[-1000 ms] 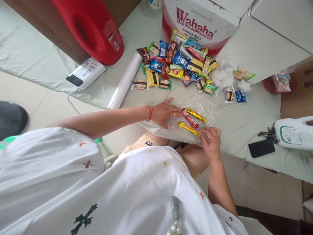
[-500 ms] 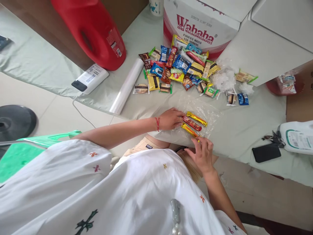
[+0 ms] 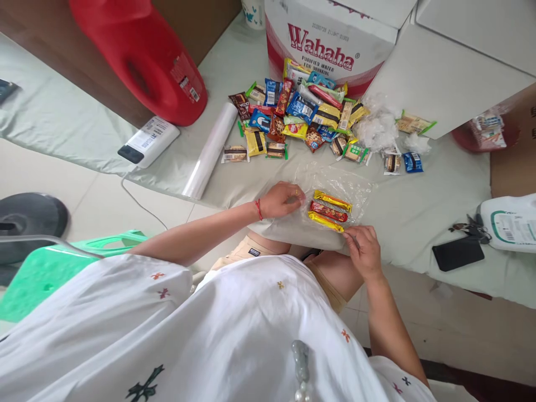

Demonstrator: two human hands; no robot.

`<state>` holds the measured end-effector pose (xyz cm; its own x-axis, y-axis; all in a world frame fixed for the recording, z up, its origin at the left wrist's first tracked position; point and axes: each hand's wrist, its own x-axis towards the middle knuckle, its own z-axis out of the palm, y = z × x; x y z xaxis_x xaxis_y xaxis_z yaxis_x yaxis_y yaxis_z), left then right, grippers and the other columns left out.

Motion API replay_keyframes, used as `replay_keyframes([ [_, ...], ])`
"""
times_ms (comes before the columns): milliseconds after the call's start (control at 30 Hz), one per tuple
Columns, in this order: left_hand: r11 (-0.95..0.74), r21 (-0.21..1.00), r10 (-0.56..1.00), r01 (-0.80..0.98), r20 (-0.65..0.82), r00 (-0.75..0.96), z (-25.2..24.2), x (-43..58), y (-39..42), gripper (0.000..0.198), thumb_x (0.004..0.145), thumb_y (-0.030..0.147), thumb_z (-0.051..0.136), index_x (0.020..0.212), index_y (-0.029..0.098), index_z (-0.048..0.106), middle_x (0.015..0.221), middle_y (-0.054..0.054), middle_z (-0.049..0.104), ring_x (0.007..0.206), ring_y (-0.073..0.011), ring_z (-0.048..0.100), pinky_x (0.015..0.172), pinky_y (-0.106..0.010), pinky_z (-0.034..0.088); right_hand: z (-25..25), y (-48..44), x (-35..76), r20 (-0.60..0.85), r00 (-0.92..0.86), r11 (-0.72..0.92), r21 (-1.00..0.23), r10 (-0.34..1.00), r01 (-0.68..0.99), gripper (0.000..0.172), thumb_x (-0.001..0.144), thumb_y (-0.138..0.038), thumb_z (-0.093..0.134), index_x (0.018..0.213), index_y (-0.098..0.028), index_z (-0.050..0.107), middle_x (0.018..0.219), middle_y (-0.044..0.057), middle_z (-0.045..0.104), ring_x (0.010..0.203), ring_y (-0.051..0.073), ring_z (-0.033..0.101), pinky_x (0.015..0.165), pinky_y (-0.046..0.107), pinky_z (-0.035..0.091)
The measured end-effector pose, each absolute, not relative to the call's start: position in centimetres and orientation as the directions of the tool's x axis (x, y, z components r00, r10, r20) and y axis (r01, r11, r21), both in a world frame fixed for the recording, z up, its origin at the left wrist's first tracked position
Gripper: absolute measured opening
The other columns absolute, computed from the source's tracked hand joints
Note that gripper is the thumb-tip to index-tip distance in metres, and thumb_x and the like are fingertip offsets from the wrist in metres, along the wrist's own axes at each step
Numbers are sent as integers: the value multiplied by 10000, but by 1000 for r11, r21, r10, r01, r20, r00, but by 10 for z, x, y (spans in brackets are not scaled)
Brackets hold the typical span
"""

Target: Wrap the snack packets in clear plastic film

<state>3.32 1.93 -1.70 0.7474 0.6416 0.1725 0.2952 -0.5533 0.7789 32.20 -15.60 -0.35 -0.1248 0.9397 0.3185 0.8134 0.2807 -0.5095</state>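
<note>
3 bars (image 3: 329, 211) laid side by side on clear film (image 3: 360, 192), tabletop (image 3: 412, 215) near edge.
L hand (image 3: 282, 200) fingers narrow, left of bars; R hand's (image 3: 364, 248) narrow, at near bar's right end; grips can't be told. Ends best squared, film kept flat.

On clear film (image 3: 360, 190), a red bar (image 3: 329, 211) lies between two yellow bars (image 3: 324, 221), the left hand (image 3: 282, 200) just beside, the right hand (image 3: 363, 250) at one corner.

Out past your left hand (image 3: 282, 200), leftward, you have a red jug (image 3: 167, 58), with a white device (image 3: 148, 142) near it. Straight ahead of both hands stands a Wahaha carton (image 3: 322, 47). Right of your right hand (image 3: 365, 248) lie a black phone (image 3: 458, 255), keys (image 3: 465, 228) and a white bottle (image 3: 513, 226).
</note>
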Motion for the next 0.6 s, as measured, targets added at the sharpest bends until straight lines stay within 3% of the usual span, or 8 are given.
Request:
replay_keyframes([
  [167,-498,804,695,325,145,704,-12,35,15,364,992,412,458,815,187,684,862,-72,748,817,-184,679,826,-317,495,7,-147,333,263,-86,227,-574,961,787,121,1030,-284,565,1005,-247,678,936,45,726,906,223,595,829,370,485],
  [300,-413,793,799,449,78,597,-14,37,14,395,986,427,445,721,192,620,662,-16,608,635,-150,539,670,-298,407,10,-128,339,174,65,75,-691,983,719,180,1011,-383,577,989,-252,698,918,37,701,894,208,615,835,351,487],
  [433,-255,750,904,611,-39,425,-17,41,17,346,946,380,462,679,195,580,609,-2,541,604,-150,479,628,-302,363,-1,-84,349,-8,178,-120,-769,984,628,234,929,-435,601,915,-228,710,896,32,689,807,188,600,770,325,473],
  [533,-188,651,949,735,-73,307,-13,44,15,177,868,296,543,769,186,640,782,-61,668,762,-211,590,721,-342,436,-13,-55,354,-139,220,-250,-725,966,641,232,867,-423,607,846,-212,701,748,11,638,687,174,545,688,310,430],
  [600,-206,550,975,809,46,217,-5,46,8,200,808,226,592,971,168,693,1086,-140,714,1019,-301,627,865,-426,464,-17,-43,353,-137,209,-246,-668,968,703,235,860,-417,598,828,-209,702,711,13,623,675,180,538,678,311,413],
])
